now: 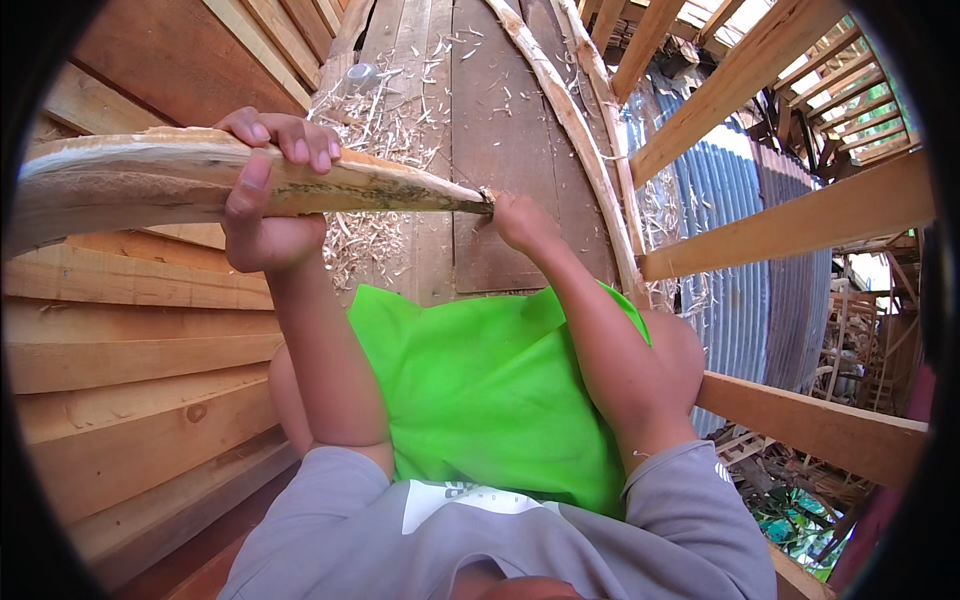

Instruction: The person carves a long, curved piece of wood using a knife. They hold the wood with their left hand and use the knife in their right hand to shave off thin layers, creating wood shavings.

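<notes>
Left hand (262, 205) wrapped tight round long pale tapered wooden piece (150, 185), upper left of frame | right hand (520, 222) fisted at its pointed tip, centre; anything held is hidden | risk: piece may slip toward bright green cloth (480, 390) on lap if grip loosens

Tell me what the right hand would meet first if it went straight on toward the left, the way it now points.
The right hand is already at the narrow tip of the wooden piece, so it would probably press into that tip first. Further along the same line, the left hand grips the wood. Depth is hard to judge here.
</notes>
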Demonstrator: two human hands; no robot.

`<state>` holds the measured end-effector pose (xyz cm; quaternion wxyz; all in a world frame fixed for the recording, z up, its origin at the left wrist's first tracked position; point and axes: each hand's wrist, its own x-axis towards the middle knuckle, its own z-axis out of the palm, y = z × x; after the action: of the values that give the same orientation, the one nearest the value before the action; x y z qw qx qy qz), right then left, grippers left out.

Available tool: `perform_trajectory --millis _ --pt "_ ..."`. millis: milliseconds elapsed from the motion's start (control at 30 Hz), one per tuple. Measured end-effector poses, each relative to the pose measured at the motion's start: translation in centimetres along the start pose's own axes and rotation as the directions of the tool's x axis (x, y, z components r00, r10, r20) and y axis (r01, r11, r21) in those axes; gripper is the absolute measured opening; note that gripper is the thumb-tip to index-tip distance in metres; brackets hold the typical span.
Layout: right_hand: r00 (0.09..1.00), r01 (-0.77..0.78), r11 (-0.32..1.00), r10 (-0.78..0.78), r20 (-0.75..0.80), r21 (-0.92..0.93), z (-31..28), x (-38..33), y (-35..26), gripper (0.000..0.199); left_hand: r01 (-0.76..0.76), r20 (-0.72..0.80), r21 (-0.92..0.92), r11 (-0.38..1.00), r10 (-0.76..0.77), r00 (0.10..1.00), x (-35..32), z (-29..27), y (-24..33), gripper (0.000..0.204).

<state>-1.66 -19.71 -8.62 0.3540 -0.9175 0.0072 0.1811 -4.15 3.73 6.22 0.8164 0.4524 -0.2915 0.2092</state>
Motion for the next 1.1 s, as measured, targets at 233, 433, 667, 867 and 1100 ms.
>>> perform_trajectory --millis 233,433,667,867,1100 --pt "0.996 -0.062 0.998 0.063 -0.059 0.024 -0.3 -2.0 -4.7 0.056 -0.050 0.021 -0.032 0.998 0.051 0.998 0.1 -0.6 -0.3 0.026" --pt "0.982 -0.188 0.981 0.188 -0.004 -0.040 0.8 1.4 1.7 0.049 -0.047 0.016 -0.073 0.996 0.049 0.999 0.1 0.4 -0.4 0.026" --pt "0.998 -0.024 0.993 0.018 -0.056 -0.120 -0.2 -1.5 -3.9 0.052 -0.046 0.051 -0.013 0.999 0.046 0.998 0.1 -0.5 -0.4 0.025" --pt "0.982 -0.158 0.987 0.154 -0.110 -0.023 0.5 -0.6 -0.7 0.054 -0.032 0.007 -0.067 0.997 0.032 0.999 0.1 0.2 -0.4 0.025" --pt "0.997 -0.046 0.998 0.044 -0.056 -0.033 -0.2 -2.3 -5.7 0.052 -0.030 0.002 -0.032 0.999 0.030 1.000 -0.1 -0.4 -0.2 0.025"
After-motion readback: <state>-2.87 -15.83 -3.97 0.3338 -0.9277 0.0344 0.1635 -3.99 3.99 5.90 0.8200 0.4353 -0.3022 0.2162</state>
